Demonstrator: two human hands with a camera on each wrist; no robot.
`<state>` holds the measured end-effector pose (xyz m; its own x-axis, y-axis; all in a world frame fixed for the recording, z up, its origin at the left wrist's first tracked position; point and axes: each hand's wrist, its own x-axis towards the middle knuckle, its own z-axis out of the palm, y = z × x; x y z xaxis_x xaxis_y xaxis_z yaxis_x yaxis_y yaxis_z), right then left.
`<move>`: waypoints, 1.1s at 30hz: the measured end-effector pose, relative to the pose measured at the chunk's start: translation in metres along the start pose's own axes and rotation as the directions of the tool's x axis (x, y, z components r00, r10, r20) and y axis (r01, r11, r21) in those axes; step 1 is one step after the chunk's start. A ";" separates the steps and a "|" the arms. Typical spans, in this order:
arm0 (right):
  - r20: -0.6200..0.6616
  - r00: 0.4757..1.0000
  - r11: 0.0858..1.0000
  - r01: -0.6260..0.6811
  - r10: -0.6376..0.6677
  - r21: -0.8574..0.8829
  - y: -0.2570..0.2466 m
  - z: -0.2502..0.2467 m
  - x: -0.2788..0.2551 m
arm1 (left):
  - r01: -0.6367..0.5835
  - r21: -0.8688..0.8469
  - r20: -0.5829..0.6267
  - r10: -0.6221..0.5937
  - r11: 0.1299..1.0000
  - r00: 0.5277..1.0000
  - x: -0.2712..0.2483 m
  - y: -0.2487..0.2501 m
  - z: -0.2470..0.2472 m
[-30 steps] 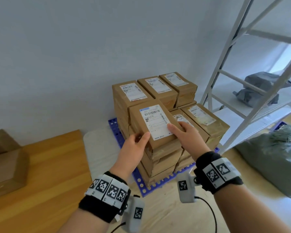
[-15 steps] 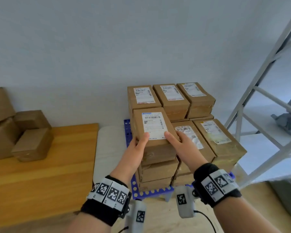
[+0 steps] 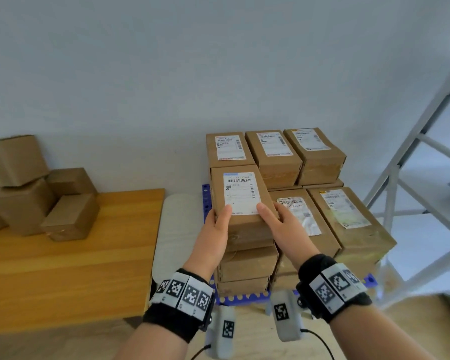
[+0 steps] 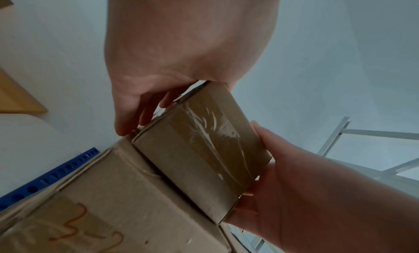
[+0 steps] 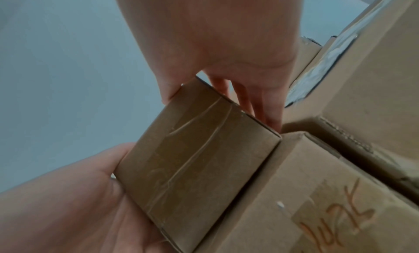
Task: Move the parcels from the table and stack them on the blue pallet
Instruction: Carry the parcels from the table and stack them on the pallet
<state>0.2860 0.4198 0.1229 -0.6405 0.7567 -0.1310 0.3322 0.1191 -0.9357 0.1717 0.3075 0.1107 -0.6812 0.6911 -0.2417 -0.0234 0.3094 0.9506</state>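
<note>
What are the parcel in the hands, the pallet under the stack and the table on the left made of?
The held parcel looks like matte brown cardboard, sealed with glossy, wrinkled clear tape and bearing a white paper label. The blue pallet seems moulded plastic, judging by its even colour and rows of round holes. The table shows yellowish wood grain; solid or laminate, unclear.

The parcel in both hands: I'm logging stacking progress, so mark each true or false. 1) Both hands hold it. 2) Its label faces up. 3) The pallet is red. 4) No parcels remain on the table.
1) Both hands hold it: true; the left hand and right hand grip the parcel.
2) True, the label faces up.
3) False; the pallet is blue.
4) False; plain boxes sit on the wooden table.
</note>
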 end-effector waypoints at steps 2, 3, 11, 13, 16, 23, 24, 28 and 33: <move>0.000 1.000 1.000 -0.002 0.002 0.012 0.002 0.001 0.000 | -0.008 0.018 -0.011 0.008 1.000 1.000 0.001 -0.001 0.001; -0.004 1.000 1.000 -0.004 0.004 0.016 0.004 0.001 0.001 | -0.009 0.024 -0.011 0.009 1.000 1.000 0.001 -0.001 0.001; -0.033 0.999 0.999 0.002 -0.003 -0.034 0.006 0.001 0.004 | -0.024 0.020 0.009 0.024 1.000 1.000 -0.004 0.005 -0.001; -0.081 0.996 0.996 0.033 -0.039 -0.078 -0.002 0.002 0.000 | -0.022 0.018 0.009 0.022 1.000 1.000 -0.007 0.008 -0.004; -0.162 0.978 0.982 0.105 -0.131 -0.159 -0.018 0.002 -0.008 | -0.025 0.053 -0.022 0.026 0.998 0.999 -0.017 0.020 -0.015; -0.220 0.913 0.934 0.306 -0.343 -0.187 -0.062 0.029 -0.028 | -0.169 0.159 -0.138 0.191 0.973 0.972 -0.030 0.022 -0.065; -0.219 0.908 0.929 0.324 -0.359 -0.179 -0.070 0.037 -0.030 | -0.177 0.153 -0.155 0.201 0.972 0.967 -0.033 0.022 -0.076; -0.181 0.905 0.921 0.362 -0.385 -0.145 -0.094 0.086 -0.036 | -0.186 0.179 -0.222 0.224 0.966 0.949 -0.048 0.013 -0.130; -0.056 0.927 0.923 0.361 -0.371 -0.132 -0.108 0.184 -0.044 | -0.092 0.168 -0.286 0.138 0.982 0.948 -0.076 -0.019 -0.223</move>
<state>0.1512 0.2554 0.1692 -0.6779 0.6936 0.2438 0.1666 0.4679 -0.8679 0.0604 0.1031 0.1543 -0.8585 0.5110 -0.0427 0.1624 0.3500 0.9226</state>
